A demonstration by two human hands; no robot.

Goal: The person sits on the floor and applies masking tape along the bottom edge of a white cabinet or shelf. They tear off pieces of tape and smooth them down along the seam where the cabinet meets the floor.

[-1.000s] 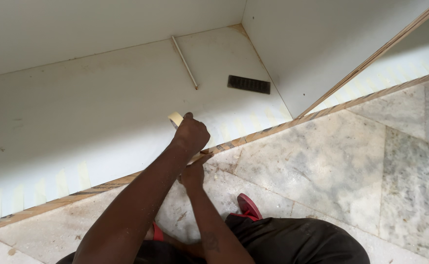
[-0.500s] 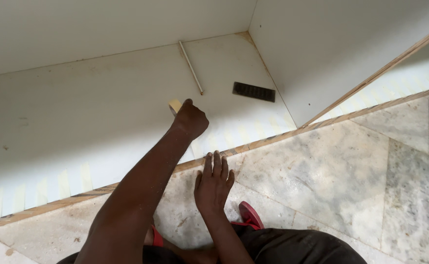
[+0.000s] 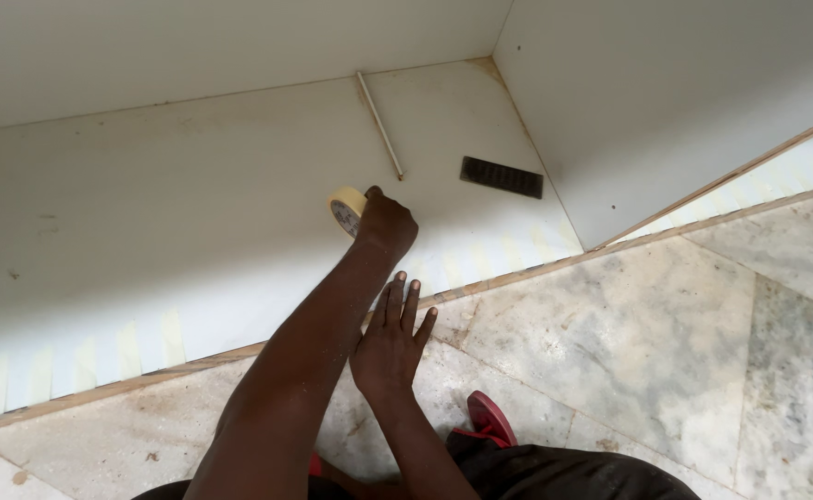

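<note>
Left grip [image 3: 386,222] wrapped round tape roll [image 3: 345,211] at panel's [image 3: 147,213] twelve o'clock, right hand [image 3: 390,338] flat, fingers spread, on floor [image 3: 610,333]; strip likely creasing if roll tilts.

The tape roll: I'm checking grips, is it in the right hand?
No, the left hand grips the tape roll; the right hand rests flat on the floor.

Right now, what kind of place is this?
Likely a room being fitted out, carpentry in progress: a white board cabinet lies on a marble floor, strips of masking tape along its raw edge, and the left hand holds a tape roll.
</note>
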